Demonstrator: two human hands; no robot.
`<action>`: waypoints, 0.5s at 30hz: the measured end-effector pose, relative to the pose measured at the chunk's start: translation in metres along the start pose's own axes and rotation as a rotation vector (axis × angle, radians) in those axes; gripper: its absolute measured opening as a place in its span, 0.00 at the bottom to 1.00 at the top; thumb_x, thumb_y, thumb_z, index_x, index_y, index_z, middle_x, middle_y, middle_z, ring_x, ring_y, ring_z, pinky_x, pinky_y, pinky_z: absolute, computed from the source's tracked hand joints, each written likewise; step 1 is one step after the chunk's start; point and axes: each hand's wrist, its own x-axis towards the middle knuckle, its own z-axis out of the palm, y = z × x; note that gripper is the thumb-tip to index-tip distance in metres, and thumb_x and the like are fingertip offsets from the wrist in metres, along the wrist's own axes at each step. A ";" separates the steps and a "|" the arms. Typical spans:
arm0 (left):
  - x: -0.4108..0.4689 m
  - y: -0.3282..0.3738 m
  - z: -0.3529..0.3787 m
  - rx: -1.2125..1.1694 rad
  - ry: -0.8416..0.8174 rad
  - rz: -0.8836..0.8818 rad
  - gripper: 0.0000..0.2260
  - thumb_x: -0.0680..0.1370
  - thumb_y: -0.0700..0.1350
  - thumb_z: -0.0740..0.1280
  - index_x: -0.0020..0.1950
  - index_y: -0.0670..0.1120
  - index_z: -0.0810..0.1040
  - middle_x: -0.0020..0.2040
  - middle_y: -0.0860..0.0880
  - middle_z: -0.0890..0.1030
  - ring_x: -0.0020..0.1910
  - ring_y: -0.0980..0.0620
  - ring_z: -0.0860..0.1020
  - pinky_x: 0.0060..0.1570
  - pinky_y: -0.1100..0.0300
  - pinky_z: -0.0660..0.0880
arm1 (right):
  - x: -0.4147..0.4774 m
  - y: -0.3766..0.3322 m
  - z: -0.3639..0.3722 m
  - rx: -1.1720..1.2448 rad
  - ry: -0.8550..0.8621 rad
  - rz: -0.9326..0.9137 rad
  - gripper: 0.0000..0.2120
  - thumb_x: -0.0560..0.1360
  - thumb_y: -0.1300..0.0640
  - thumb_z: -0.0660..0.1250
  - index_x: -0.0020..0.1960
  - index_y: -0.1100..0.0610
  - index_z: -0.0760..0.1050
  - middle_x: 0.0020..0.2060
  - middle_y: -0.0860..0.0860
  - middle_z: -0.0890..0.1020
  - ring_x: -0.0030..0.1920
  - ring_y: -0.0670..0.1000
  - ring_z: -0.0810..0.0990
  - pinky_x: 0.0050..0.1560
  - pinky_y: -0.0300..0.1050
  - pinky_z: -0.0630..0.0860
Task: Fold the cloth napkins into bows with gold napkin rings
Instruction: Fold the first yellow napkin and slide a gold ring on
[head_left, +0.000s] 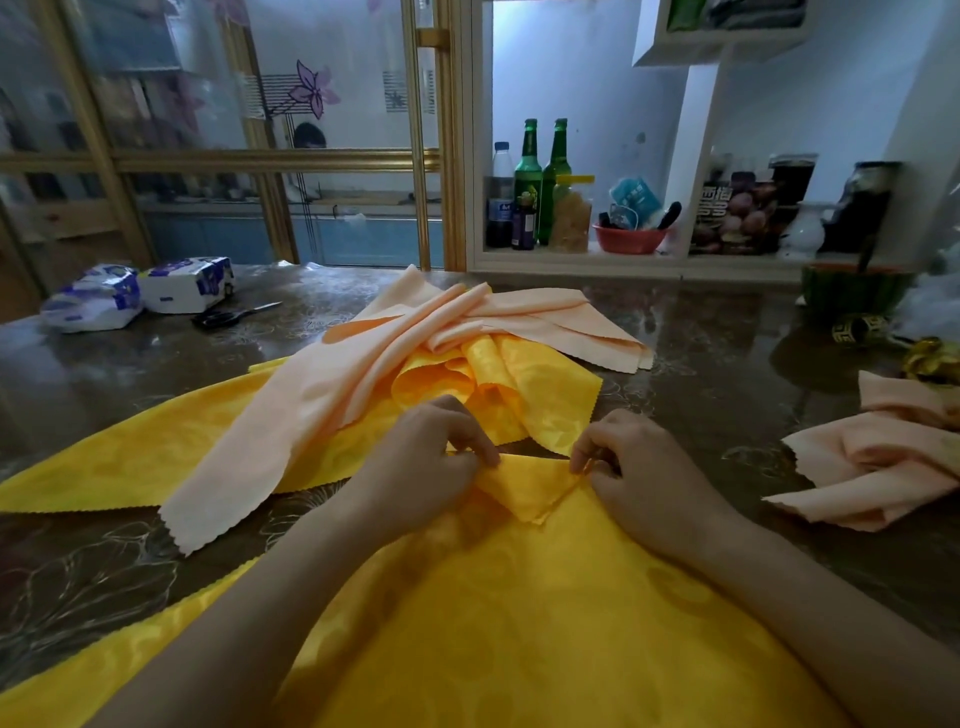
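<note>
Yellow napkin (519, 597) lies flat on worktop (701, 338), far corner folded back toward person. Left hand (431, 457) and right hand (634, 462) pinch fold edge, fingers (488, 454) pressed together on cloth. Fabric thin, soft, glossy (probably slippery); best hold at fold ends. Gold ring (857, 328) well apart, at right.

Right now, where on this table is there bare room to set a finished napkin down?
Two bare patches of table: right of the hands, between the yellow napkin and the folded peach napkin; and the far left, between the scissors and the spread yellow cloth. The centre is crowded with the peach and yellow pile.
</note>
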 end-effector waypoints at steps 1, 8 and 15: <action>0.000 0.000 0.001 0.025 -0.008 0.005 0.12 0.74 0.35 0.64 0.42 0.50 0.82 0.49 0.53 0.75 0.49 0.58 0.73 0.50 0.66 0.69 | 0.001 0.000 0.000 -0.006 0.002 0.009 0.12 0.76 0.63 0.62 0.40 0.47 0.73 0.46 0.45 0.73 0.49 0.42 0.70 0.56 0.40 0.70; 0.004 -0.008 0.010 0.210 -0.090 -0.053 0.15 0.75 0.47 0.69 0.60 0.53 0.74 0.52 0.55 0.72 0.57 0.54 0.70 0.60 0.56 0.68 | 0.002 -0.010 0.002 -0.033 -0.041 0.011 0.08 0.77 0.51 0.64 0.55 0.49 0.74 0.49 0.44 0.75 0.53 0.44 0.71 0.62 0.47 0.69; 0.007 -0.011 0.014 0.277 -0.032 -0.022 0.09 0.75 0.49 0.68 0.54 0.50 0.78 0.46 0.55 0.71 0.52 0.53 0.69 0.53 0.58 0.68 | 0.004 -0.011 0.006 -0.008 -0.069 0.003 0.14 0.75 0.51 0.66 0.60 0.49 0.74 0.53 0.45 0.75 0.55 0.45 0.72 0.64 0.52 0.69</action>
